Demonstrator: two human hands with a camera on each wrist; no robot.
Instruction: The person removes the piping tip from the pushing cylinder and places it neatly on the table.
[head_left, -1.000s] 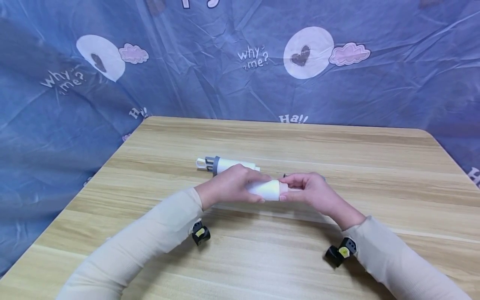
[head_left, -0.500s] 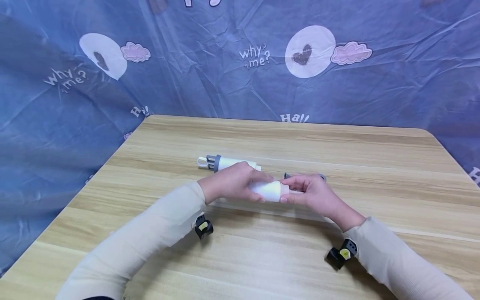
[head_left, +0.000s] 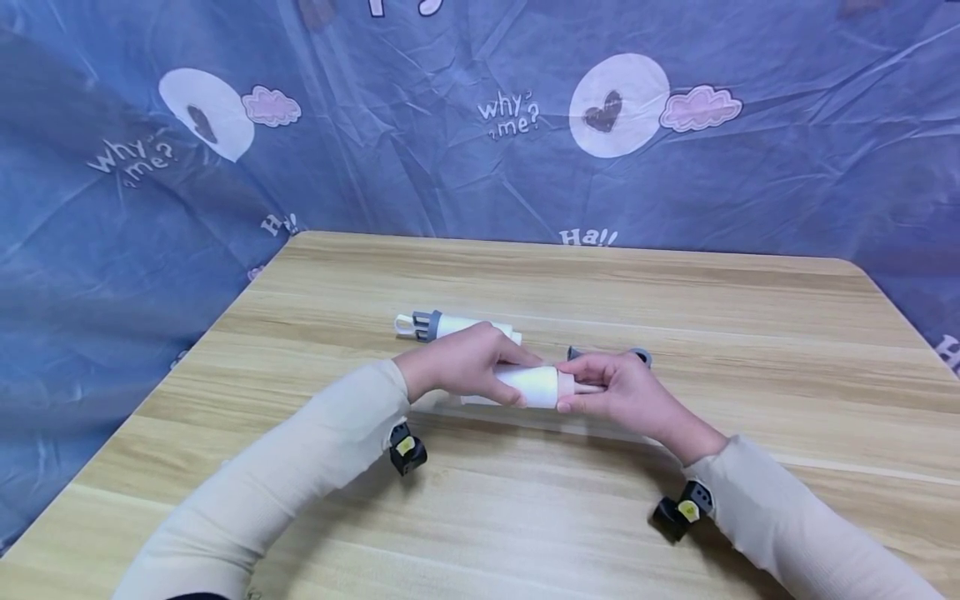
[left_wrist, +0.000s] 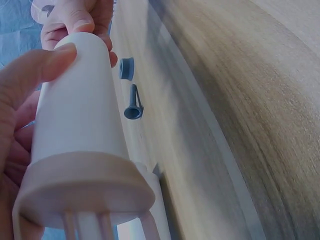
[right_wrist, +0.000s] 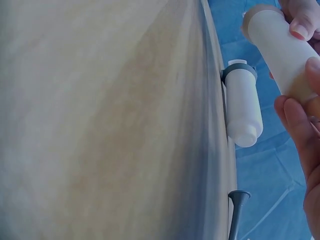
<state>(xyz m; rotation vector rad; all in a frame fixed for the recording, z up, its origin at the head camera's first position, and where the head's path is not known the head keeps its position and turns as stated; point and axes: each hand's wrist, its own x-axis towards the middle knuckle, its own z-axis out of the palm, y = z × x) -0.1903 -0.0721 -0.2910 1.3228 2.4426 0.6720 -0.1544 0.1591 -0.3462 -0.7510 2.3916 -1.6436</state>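
Observation:
My left hand (head_left: 476, 367) grips a white plastic cylinder (head_left: 534, 386) around its body, held lengthwise over the table. In the left wrist view, the thumb lies along its side, and a beige collar (left_wrist: 85, 182) with prongs shows at the near end. My right hand (head_left: 618, 386) pinches the cylinder's pale pink far end (head_left: 566, 384) between thumb and fingers. A thin pale rod (head_left: 590, 388) runs from that end toward the right palm. In the right wrist view, the white cylinder (right_wrist: 282, 55) slants between both hands, its pinched end partly hidden by fingers.
A similar white cylinder (head_left: 474, 326) with a grey pronged collar (head_left: 428, 326) and white loop lies behind my left hand. A small grey funnel (left_wrist: 133, 107) and a grey ring (left_wrist: 127, 69) lie beyond the right hand. A patterned blue cloth (head_left: 465, 183) hangs behind the table.
Both hands keep hold of the white cylinder, which has dropped slightly in the head view. More of the grey funnel and ring shows behind my right hand.

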